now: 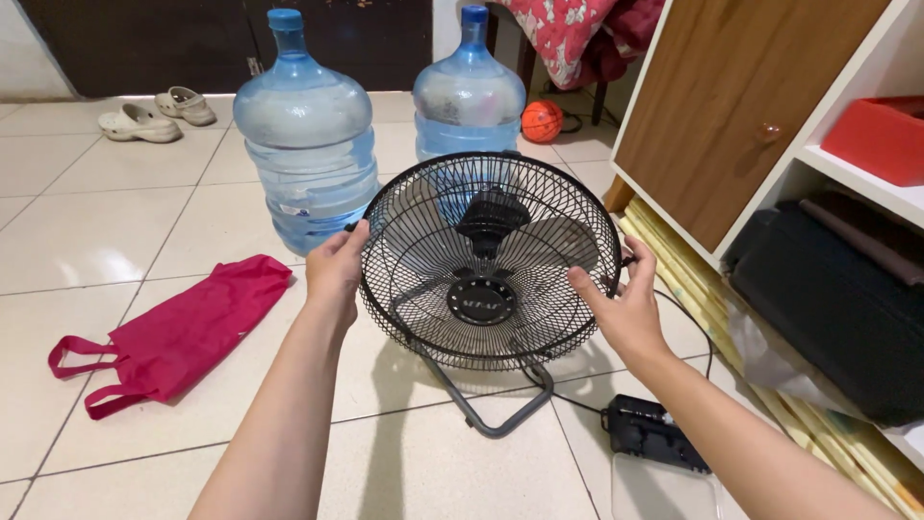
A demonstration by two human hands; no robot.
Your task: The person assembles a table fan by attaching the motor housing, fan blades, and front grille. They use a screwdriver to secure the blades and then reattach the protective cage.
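Far left on the tiled floor (115, 241) lies a crumpled pink bag (178, 332), its handles trailing toward the edge of view; bare tiles stretch around it. Further back, by the dark wall, sits a pair of pale clogs (154, 114). Next comes a large blue water jug (306, 135), standing upright just behind the person's left hand (335, 273). That hand curls around the left rim of the black floor fan (489, 260), fingers wrapped on the wire grille, thumb toward the front. The fan stands in the middle of the floor on its bent tube stand (500, 404), face tilted up toward the camera. A second water jug (467, 91) rises close behind the fan's top edge, and an orange ball (541, 121) lies further back, beside a red cloth (577, 34). The right hand (621, 303) grips the fan's right rim, fingers closed on the grille. A black cord runs from there down to a black power strip (654, 433) on the floor near the right forearm. On the far right a wooden cabinet (741, 106) and white shelf (866, 183), holding a red box (881, 135) and a black case (837, 299), hem in that side. Open floor lies in front.
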